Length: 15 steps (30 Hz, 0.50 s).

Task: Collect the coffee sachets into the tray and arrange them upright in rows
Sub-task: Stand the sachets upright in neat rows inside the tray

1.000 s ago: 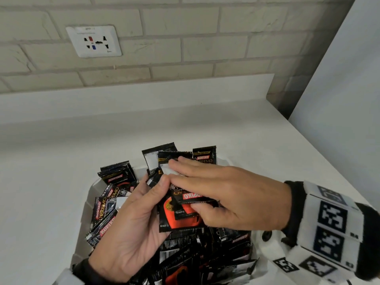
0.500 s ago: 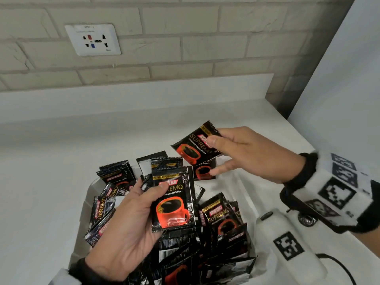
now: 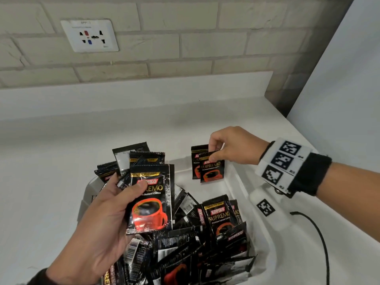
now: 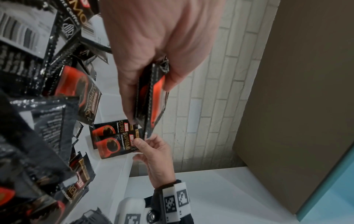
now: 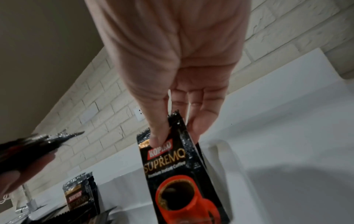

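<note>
Black and red coffee sachets (image 3: 195,243) lie in a loose pile in the white tray (image 3: 240,194). My left hand (image 3: 131,192) grips a small stack of sachets (image 3: 150,200) above the tray's left side, thumb on the front one; the left wrist view shows this stack (image 4: 151,97) edge-on. My right hand (image 3: 216,155) pinches the top of one sachet (image 3: 212,169), held upright at the tray's far right corner. It stands just in front of another upright sachet (image 3: 196,163). The right wrist view shows the pinched sachet (image 5: 172,174) hanging from thumb and fingers.
The tray sits on a white counter (image 3: 51,161) below a brick wall with a socket (image 3: 89,36). A black cable (image 3: 320,233) runs over the counter to the right of the tray. A pale panel (image 3: 339,89) closes off the right side.
My right hand took one sachet from the left hand's stack, carried it right and back, and lowered it upright at the tray's far right corner. The left hand kept its stack.
</note>
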Motion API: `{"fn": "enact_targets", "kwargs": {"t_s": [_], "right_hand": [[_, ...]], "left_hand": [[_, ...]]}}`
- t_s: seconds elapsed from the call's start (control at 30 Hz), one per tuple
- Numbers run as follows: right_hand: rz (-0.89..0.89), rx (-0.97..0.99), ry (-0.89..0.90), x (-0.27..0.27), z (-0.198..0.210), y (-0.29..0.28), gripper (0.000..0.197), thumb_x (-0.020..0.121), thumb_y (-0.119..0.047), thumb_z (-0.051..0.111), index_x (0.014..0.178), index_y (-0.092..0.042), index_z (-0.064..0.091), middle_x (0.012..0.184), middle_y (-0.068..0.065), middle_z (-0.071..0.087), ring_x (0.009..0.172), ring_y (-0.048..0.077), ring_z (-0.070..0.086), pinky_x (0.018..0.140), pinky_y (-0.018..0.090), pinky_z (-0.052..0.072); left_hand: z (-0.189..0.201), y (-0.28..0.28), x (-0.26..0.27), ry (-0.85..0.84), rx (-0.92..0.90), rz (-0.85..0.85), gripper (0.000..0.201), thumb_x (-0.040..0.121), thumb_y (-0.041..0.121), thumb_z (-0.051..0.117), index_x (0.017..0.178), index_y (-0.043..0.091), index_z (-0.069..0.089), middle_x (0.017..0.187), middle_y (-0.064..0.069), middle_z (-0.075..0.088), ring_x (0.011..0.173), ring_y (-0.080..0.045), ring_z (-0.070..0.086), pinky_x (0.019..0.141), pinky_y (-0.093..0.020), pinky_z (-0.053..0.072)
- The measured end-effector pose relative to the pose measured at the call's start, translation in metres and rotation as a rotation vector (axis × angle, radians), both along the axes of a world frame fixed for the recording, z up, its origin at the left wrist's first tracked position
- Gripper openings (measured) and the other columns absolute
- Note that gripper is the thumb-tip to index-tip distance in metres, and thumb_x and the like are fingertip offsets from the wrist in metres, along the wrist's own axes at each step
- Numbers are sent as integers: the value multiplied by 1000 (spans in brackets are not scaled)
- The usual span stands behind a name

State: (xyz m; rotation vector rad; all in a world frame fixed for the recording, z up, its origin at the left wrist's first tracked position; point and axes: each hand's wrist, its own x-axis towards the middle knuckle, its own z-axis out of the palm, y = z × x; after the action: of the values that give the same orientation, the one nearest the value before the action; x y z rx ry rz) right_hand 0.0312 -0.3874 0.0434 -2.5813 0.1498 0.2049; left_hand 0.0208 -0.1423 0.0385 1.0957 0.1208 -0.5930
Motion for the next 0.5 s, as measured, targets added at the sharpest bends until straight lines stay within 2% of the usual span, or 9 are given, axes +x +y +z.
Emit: {"fn": "enact_targets", "kwargs": {"t_s": [0.07,0.1,0.17,0.2,0.27,0.33,0.37,0.43,0.5], "right_hand": [[3,-3,2,6,-4,1,25,76,-20,74,67,-27,52,73,-11,55,54,-3,49,50,8,34],[2,-7,5,8,-6,2,25,76,-20,74,67,-26,52,70,-10,54,54,-1,48,51,10,34],[11,-36,8,12,-9,2,25,76,-21,74,66,-26,51,67,-10,50,59,3,46,54,16,34],[17,-62,12,13,-10,3,26,76,-23,74,66,-27,50,67,-11,48,60,3,44,55,18,33],[16,-116,19,15,-12,2,26,77,-28,73,65,-30,49,69,-14,44,62,1,41,56,20,32],[-3,-152,12,16,-13,1,22,77,-34,72,68,-29,51,72,-16,43,67,2,42,59,23,33],[-15,-168,1,17,-14,0,20,76,-35,71,71,-29,53,74,-16,42,72,4,43,62,25,34],[-33,-190,-22,19,-15,-1,18,77,-38,71,76,-28,56,75,-17,40,78,7,43,66,27,33],[-42,-198,-32,20,-16,-2,19,76,-39,71,78,-27,57,75,-16,39,80,8,43,67,26,33]], "left_hand": [[1,0,-1,1,7,16,63,64,5,58,123,24,48,76,-7,71,49,-16,66,37,-32,53],[2,-1,-2,6,8,22,65,62,6,58,123,26,48,78,-6,70,50,-16,67,38,-33,54],[-1,2,-1,1,13,18,80,60,8,61,135,25,41,87,-6,70,57,-17,68,43,-34,55],[-1,2,-1,-2,16,12,88,57,10,67,138,24,38,92,-7,70,62,-18,69,44,-34,56],[-2,5,1,26,38,0,109,49,14,78,145,27,29,114,-11,64,74,-23,69,44,-35,56],[-5,6,2,34,34,12,99,57,10,68,146,27,27,126,-15,58,76,-24,67,46,-36,56],[-4,6,3,32,17,18,92,60,7,62,144,26,31,120,-14,63,71,-23,68,46,-37,56],[-4,3,3,15,20,13,78,61,6,59,134,26,43,95,-10,71,58,-19,69,43,-36,56],[-3,0,1,3,21,8,74,60,6,59,131,23,45,87,-9,73,55,-16,69,42,-35,55]]}}
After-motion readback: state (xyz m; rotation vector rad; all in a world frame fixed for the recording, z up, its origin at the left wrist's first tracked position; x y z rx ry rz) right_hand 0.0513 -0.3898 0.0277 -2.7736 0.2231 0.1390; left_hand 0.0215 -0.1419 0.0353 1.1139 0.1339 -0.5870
